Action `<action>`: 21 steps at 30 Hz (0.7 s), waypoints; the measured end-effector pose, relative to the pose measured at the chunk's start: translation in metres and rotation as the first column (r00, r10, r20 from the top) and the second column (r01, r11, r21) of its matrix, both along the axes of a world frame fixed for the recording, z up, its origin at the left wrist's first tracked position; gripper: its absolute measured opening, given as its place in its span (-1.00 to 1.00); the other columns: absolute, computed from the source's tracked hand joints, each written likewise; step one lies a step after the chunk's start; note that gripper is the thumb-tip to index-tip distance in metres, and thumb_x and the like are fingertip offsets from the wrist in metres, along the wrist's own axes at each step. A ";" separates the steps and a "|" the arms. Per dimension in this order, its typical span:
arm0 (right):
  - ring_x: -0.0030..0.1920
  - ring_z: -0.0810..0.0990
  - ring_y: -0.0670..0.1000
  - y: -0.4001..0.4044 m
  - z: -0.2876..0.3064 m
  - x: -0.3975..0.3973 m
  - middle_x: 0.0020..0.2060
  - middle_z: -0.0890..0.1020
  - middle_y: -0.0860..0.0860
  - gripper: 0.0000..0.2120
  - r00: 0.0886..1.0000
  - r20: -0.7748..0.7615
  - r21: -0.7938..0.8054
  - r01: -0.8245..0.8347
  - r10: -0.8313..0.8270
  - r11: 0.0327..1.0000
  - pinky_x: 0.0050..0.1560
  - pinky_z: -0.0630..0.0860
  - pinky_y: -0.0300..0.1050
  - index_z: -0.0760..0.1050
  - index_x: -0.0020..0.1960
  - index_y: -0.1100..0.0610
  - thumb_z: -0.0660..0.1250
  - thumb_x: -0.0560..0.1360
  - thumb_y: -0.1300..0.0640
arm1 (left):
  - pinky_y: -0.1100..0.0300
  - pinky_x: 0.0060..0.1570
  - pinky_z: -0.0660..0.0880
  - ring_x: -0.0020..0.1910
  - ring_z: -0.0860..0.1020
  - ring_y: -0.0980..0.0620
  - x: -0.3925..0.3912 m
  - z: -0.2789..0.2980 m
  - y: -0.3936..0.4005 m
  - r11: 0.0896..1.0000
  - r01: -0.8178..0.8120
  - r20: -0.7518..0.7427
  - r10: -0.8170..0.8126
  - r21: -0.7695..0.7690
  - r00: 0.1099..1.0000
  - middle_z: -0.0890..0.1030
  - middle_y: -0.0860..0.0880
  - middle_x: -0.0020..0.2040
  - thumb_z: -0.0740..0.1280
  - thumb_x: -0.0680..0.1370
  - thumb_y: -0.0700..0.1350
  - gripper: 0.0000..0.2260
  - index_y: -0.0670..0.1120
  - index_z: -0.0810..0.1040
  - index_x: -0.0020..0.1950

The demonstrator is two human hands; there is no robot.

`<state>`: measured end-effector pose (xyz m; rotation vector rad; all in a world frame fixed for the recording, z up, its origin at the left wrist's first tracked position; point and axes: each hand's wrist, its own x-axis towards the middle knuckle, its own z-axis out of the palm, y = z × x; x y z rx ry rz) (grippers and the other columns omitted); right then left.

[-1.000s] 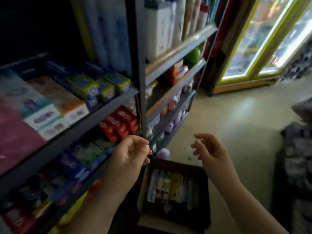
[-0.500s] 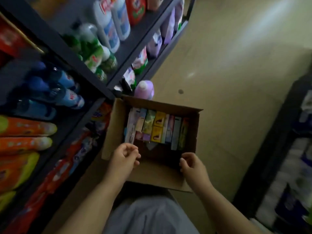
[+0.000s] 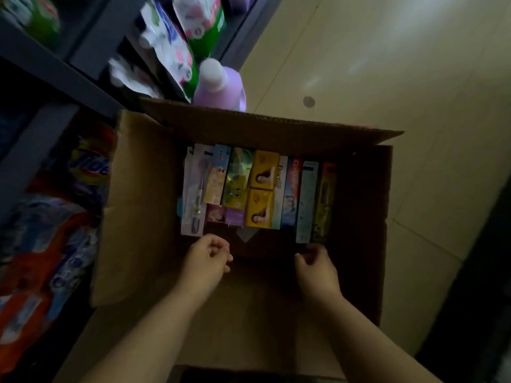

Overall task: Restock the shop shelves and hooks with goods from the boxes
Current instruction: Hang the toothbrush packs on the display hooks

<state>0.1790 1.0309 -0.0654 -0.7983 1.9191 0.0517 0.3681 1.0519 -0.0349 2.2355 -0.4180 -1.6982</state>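
Observation:
An open cardboard box (image 3: pixel 138 203) stands on the floor below me. Inside, a row of goods stands on edge: a toothbrush pack (image 3: pixel 193 194) at the left, two yellow soap boxes (image 3: pixel 262 189) in the middle, a pale blue pack (image 3: pixel 307 203) and a green pack (image 3: pixel 323 203) at the right. My left hand (image 3: pixel 206 258) hovers inside the box just below the toothbrush pack, fingers curled with nothing in them. My right hand (image 3: pixel 315 264) is at the lower ends of the pale blue and green packs, fingertips touching them, thumb apart.
A dark metal shelf unit (image 3: pixel 49 76) on the left holds detergent bags (image 3: pixel 91 167) and refill pouches (image 3: pixel 177 51). A purple bottle (image 3: pixel 221 87) stands behind the box. Pale floor (image 3: pixel 387 64) lies to the right, with a dark unit (image 3: pixel 484 272) at the right edge.
My view dropped from the upper shelves to the box and drew closer to it. Both hands came down into the box, toward the near ends of the goods.

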 end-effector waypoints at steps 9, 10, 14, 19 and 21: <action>0.46 0.23 0.19 -0.019 -0.112 -0.014 0.46 0.16 0.15 -0.23 0.976 -0.220 -0.034 -0.017 0.009 0.999 0.40 0.32 0.12 -0.02 0.55 0.07 0.37 0.51 0.07 | 0.26 -0.33 0.39 -0.30 0.50 0.05 -0.036 -0.099 -0.005 0.988 0.154 -0.070 -0.151 0.034 0.986 0.58 -0.11 -0.13 0.23 0.60 -0.24 -0.87 -0.04 0.47 -0.08; 0.47 0.21 0.18 -0.021 -0.121 -0.015 0.48 0.14 0.14 -0.19 0.972 -0.232 -0.064 -0.046 0.030 0.997 0.41 0.30 0.14 -0.06 0.56 0.04 0.38 0.50 0.06 | 0.26 -0.34 0.38 -0.31 0.50 0.05 -0.041 -0.107 -0.008 0.987 0.156 -0.084 -0.153 0.033 0.985 0.58 -0.11 -0.13 0.23 0.59 -0.24 -0.87 -0.04 0.47 -0.09; 0.50 0.13 0.16 -0.030 -0.151 -0.015 0.51 0.08 0.10 -0.03 0.971 -0.233 -0.156 -0.088 0.050 0.984 0.46 0.22 0.15 -0.17 0.57 -0.02 0.45 0.43 0.08 | 0.24 -0.35 0.37 -0.34 0.50 0.06 -0.059 -0.132 -0.022 0.988 0.151 -0.124 -0.148 0.013 0.981 0.57 -0.06 -0.19 0.22 0.60 -0.23 -0.86 -0.03 0.46 -0.11; 0.43 0.27 0.20 -0.045 -0.171 -0.015 0.43 0.26 0.18 -0.18 0.959 -0.284 -0.135 -0.025 -0.015 0.991 0.41 0.30 0.13 0.05 0.54 0.10 0.44 0.44 0.05 | 0.27 -0.34 0.37 -0.35 0.47 0.06 -0.066 -0.141 -0.034 0.992 0.125 -0.155 -0.122 0.008 0.980 0.54 -0.07 -0.20 0.20 0.61 -0.24 -0.86 -0.06 0.45 -0.10; 0.39 0.30 0.23 -0.047 -0.171 -0.014 0.38 0.26 0.20 -0.22 0.960 -0.279 -0.105 -0.025 -0.005 0.994 0.37 0.33 0.14 0.11 0.51 0.14 0.44 0.44 0.04 | 0.26 -0.33 0.38 -0.34 0.48 0.05 -0.064 -0.141 -0.034 0.993 0.120 -0.152 -0.115 0.019 0.982 0.54 -0.08 -0.19 0.20 0.61 -0.25 -0.87 -0.07 0.46 -0.09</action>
